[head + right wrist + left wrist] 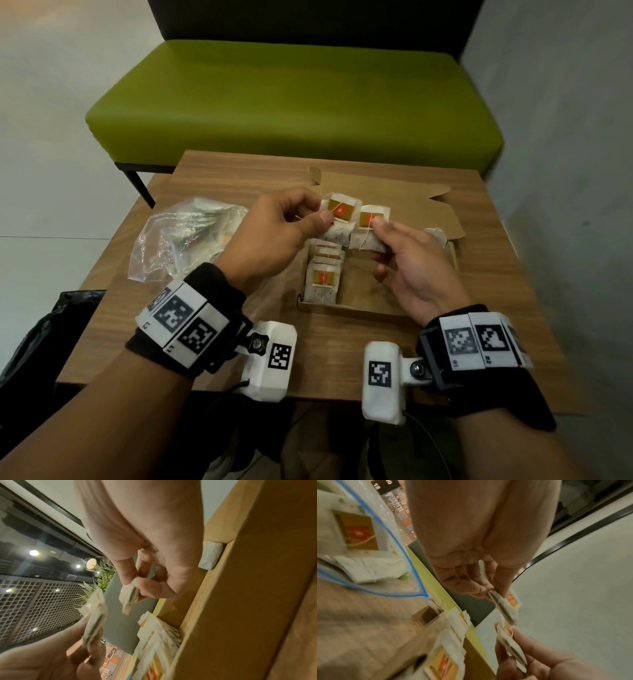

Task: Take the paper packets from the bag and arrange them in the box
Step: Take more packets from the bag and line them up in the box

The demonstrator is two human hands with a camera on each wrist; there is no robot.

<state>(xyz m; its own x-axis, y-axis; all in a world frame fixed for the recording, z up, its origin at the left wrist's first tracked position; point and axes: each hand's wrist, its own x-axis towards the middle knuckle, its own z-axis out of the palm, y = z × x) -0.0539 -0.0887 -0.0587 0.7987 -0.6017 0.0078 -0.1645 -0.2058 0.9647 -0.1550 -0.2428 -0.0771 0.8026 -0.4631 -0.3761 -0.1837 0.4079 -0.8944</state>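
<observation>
An open cardboard box [356, 310] lies on the wooden table with a row of white paper packets [322, 279] standing along its left side. My left hand [274, 236] pinches a small stack of packets [339, 219] above the box. Beside it my right hand [411, 267] pinches another stack [370, 231]. Each packet carries a yellow and red tag. The left wrist view shows the left stack [504, 607] edge-on, the right wrist view the right stack [128, 597]. A clear plastic bag [181, 236] with more packets lies left of the box.
One folded packet [436, 236] leans at the box's right wall. The box lid [394, 202] lies open toward the far side. A green bench [291, 102] stands beyond the table. A black bag [44, 335] sits at the left, below the table.
</observation>
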